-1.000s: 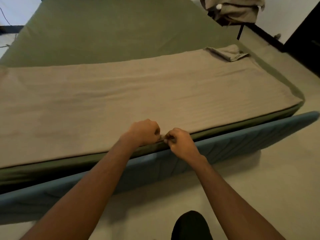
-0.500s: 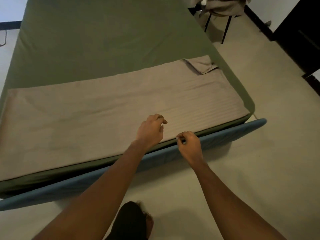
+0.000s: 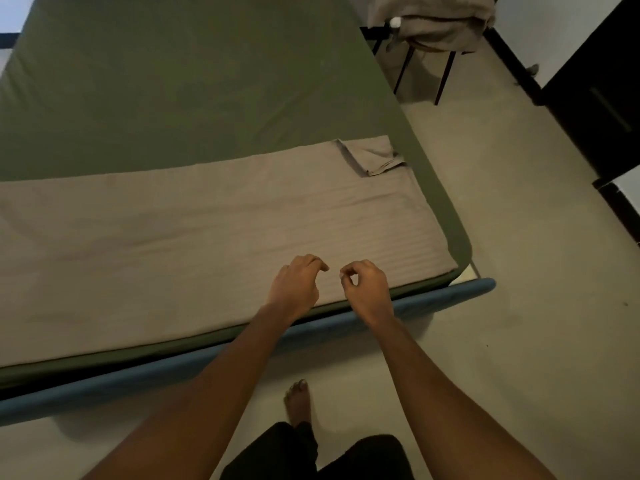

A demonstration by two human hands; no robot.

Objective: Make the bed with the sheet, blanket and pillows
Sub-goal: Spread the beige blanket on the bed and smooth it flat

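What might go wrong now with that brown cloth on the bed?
1. The tan cloth lies folded across the foot of the bed, and its far right corner is flipped back. Spread like that, it may end up lumpy or crooked.
2. The left hand and right hand hover close together. Pulling from one spot could drag the cloth askew.
3. The pile of cloth droops over the chair and might slide off.
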